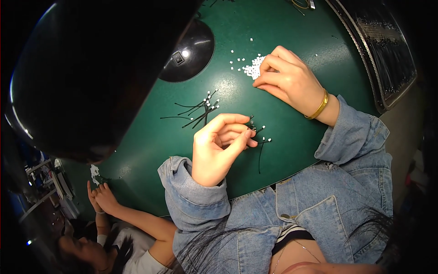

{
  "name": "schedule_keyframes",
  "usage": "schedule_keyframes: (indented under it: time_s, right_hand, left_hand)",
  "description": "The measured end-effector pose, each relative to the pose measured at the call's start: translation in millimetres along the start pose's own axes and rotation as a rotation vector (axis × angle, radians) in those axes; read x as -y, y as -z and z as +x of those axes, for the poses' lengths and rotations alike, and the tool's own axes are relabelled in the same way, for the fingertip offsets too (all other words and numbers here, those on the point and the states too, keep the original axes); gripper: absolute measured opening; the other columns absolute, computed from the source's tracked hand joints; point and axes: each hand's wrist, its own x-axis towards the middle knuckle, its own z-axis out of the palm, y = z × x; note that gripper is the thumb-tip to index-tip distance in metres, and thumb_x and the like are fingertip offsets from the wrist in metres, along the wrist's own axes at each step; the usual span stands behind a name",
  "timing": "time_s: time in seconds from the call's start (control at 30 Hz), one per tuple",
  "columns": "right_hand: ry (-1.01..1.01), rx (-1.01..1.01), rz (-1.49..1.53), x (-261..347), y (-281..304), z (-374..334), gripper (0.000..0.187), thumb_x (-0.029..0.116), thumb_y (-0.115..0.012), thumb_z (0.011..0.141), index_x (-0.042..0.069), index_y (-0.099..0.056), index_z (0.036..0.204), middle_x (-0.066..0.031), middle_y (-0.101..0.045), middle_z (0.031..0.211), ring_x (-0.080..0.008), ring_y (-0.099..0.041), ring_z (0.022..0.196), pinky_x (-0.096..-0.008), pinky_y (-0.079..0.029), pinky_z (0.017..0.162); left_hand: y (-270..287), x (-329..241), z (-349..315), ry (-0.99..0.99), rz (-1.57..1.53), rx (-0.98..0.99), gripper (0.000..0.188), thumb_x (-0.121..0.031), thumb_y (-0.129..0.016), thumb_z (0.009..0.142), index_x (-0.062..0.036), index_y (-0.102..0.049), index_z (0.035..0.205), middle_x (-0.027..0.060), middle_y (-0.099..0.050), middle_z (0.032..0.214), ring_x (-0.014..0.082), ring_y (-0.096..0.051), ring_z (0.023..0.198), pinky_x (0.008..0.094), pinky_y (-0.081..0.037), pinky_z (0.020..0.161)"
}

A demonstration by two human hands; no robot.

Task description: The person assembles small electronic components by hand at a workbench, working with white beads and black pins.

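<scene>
My left hand (pixel 218 148) is closed in a pinch on a few short black wires (pixel 259 157). Small white connector housings (pixel 269 140) sit on some wire ends, and the fingers hide the rest of the bundle. Farther right, my right hand (pixel 288 80) reaches into a pile of tiny white connector housings (pixel 252 70). Its thumb and fingers are drawn together at the pile's edge, and whatever lies between the tips is hidden. Left of the pile, several black wires with white ends (pixel 205 108) lie loosely crossed on the green tabletop (pixel 283 157).
A round black base with a switch (pixel 189 57) stands at the back left, under a large dark shape (pixel 82 77). Racked dark wires (pixel 381 55) line the right side. At lower left, another person's hands (pixel 102 197) work near a second white heap (pixel 94 173).
</scene>
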Motion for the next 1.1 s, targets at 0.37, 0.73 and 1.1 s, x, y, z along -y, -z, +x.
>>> schedule_keyframes:
  time_s: [0.37, 0.73, 1.1]
  right_hand:
    - [-0.601, 0.185, 1.013, 25, 15, 0, 0.008, 0.0, -0.063, 0.071, 0.001, -0.06, 0.078, -0.0046, -0.059, 0.079, -0.012, -0.056, 0.076, -0.0228, -0.046, 0.068]
    - [-0.632, 0.316, 1.436, 29, 7, -10, 0.011, 0.002, -0.063, 0.073, 0.0, -0.062, 0.084, -0.0058, -0.061, 0.082, -0.0105, -0.058, 0.078, -0.0223, -0.047, 0.072]
    - [-0.656, 0.342, 1.414, 35, 12, -7, 0.01, -0.005, -0.063, 0.07, 0.0, -0.061, 0.078, -0.0073, -0.06, 0.081, -0.0129, -0.057, 0.076, -0.0238, -0.047, 0.069]
  left_hand:
    - [3, 3, 2, 0.041, -0.158, 0.054, 0.007, -0.001, -0.056, 0.078, 0.005, -0.056, 0.082, 0.0121, -0.059, 0.071, 0.0184, -0.059, 0.058, 0.0251, -0.046, 0.052]
    - [0, 4, -1, 0.013, -0.186, 0.057, 0.005, -0.001, -0.057, 0.078, 0.0036, -0.055, 0.079, 0.0096, -0.057, 0.066, 0.0158, -0.056, 0.053, 0.024, -0.043, 0.049]
    - [-1, 3, -1, -0.001, -0.206, 0.07, 0.003, 0.001, -0.056, 0.077, 0.0034, -0.055, 0.078, 0.0092, -0.057, 0.064, 0.0144, -0.056, 0.054, 0.0228, -0.043, 0.05]
